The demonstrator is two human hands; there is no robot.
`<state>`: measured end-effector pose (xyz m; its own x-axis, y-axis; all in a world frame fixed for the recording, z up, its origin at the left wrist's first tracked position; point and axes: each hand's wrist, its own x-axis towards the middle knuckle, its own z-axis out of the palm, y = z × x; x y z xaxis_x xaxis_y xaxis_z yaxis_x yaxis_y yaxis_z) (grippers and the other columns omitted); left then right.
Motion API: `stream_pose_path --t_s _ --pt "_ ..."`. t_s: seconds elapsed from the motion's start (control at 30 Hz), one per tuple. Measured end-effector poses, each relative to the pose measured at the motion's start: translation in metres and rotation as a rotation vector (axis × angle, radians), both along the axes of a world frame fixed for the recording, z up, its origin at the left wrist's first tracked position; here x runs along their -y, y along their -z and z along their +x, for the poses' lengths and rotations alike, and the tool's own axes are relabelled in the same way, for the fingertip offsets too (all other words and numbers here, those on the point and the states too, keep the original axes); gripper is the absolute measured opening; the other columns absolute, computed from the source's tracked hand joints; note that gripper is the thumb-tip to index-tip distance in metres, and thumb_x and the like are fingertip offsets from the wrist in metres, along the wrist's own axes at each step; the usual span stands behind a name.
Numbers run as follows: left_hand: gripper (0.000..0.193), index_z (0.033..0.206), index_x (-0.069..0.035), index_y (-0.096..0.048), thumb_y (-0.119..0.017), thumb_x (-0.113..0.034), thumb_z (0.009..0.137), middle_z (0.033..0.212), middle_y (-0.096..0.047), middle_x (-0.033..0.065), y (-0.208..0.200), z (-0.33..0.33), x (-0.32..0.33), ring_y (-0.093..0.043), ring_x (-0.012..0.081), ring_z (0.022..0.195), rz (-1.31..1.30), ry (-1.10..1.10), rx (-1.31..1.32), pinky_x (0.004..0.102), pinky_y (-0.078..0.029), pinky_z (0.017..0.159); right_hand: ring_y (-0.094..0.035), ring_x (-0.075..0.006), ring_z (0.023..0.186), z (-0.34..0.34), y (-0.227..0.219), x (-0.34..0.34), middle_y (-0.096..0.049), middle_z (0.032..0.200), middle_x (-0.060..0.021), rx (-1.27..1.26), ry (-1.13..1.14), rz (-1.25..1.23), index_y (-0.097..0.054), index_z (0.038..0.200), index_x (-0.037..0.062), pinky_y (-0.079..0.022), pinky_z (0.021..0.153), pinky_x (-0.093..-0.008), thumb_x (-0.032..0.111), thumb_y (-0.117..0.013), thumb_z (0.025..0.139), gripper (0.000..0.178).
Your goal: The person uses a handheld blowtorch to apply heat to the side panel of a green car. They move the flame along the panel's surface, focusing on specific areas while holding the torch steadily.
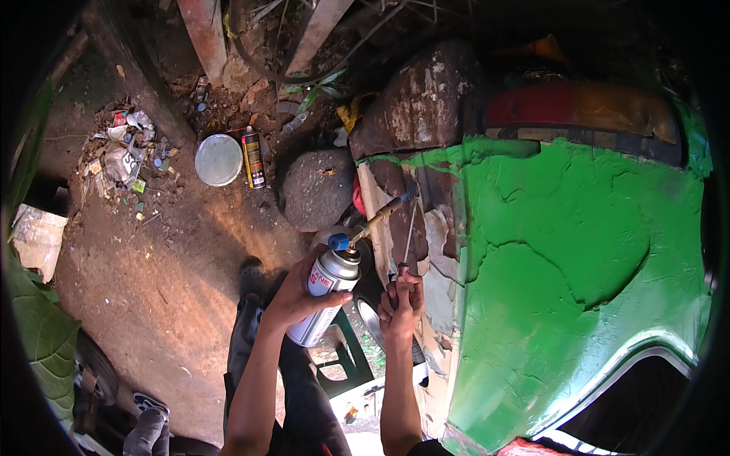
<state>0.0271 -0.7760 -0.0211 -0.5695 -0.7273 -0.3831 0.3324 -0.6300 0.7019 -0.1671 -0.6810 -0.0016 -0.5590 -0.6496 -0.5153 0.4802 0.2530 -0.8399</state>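
My left hand [293,292] is wrapped round a white gas canister [328,292]. A torch head [374,219] with a brass tube and blue knob is fitted on its top. The nozzle points right, at a brown, stripped strip [437,228] of a vehicle's body where old paint peels. My right hand [401,304] is closed on a screwdriver-like tool [411,232]. Its long thin metal shaft reaches up toward the strip near the nozzle; the exact tip is hard to make out. Right of the strip lies the cracked green body panel [563,228].
A red and amber tail light [582,106] sits above the panel. At left on the dirt are a round lid-like tin [218,159], a spray can [253,158], a large stone [318,190] and litter [125,156]. Below my hands stands a dark green stool [350,357]. Another person's foot [150,403] shows lower left.
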Motion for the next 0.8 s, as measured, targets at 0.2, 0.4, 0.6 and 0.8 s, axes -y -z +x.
stream_pose_path --t_s 0.2,0.4,0.6,0.8 --pt "0.067 0.126 -0.006 -0.051 -0.087 -0.013 0.070 0.105 -0.064 0.0039 0.003 -0.006 0.009 -0.059 0.0108 0.096 -0.020 -0.038 -0.001 0.0311 -0.049 0.087 -0.032 -0.0030 0.042 0.005 0.000 0.023 -0.049 0.072 -0.0014 -0.060 -0.018 0.002 -0.053 0.105 0.0159 -0.024 0.033 -0.0182 0.013 -0.057 0.100 0.008" --pt "0.069 0.126 -0.006 -0.051 -0.088 -0.016 0.069 0.106 -0.064 0.0037 0.003 -0.007 0.014 -0.060 0.0111 0.096 -0.028 -0.036 0.057 0.0311 -0.048 0.086 -0.034 -0.0022 0.041 0.015 -0.004 0.038 -0.050 0.070 -0.0002 -0.073 -0.022 -0.002 -0.052 0.105 0.0126 -0.024 0.032 -0.0190 0.013 -0.059 0.099 0.009" --pt "0.071 0.128 -0.005 -0.050 -0.087 -0.017 0.069 0.108 -0.064 0.0045 0.007 -0.004 0.014 -0.059 0.0124 0.099 -0.011 -0.009 0.052 0.0321 -0.047 0.089 -0.033 -0.0024 0.041 0.020 -0.004 0.039 -0.050 0.071 -0.0013 -0.048 0.010 -0.011 -0.053 0.107 0.0137 -0.024 0.032 -0.0189 0.015 -0.059 0.099 0.009" --pt "0.069 0.126 -0.006 -0.051 -0.088 -0.016 0.069 0.107 -0.064 0.0035 0.003 -0.006 0.013 -0.058 0.0113 0.099 0.003 -0.029 -0.002 0.0313 -0.047 0.088 -0.031 -0.0031 0.042 0.019 0.003 0.049 -0.048 0.074 -0.0024 -0.002 0.015 -0.044 -0.056 0.112 0.0152 -0.024 0.033 -0.0184 0.015 -0.056 0.100 0.012"
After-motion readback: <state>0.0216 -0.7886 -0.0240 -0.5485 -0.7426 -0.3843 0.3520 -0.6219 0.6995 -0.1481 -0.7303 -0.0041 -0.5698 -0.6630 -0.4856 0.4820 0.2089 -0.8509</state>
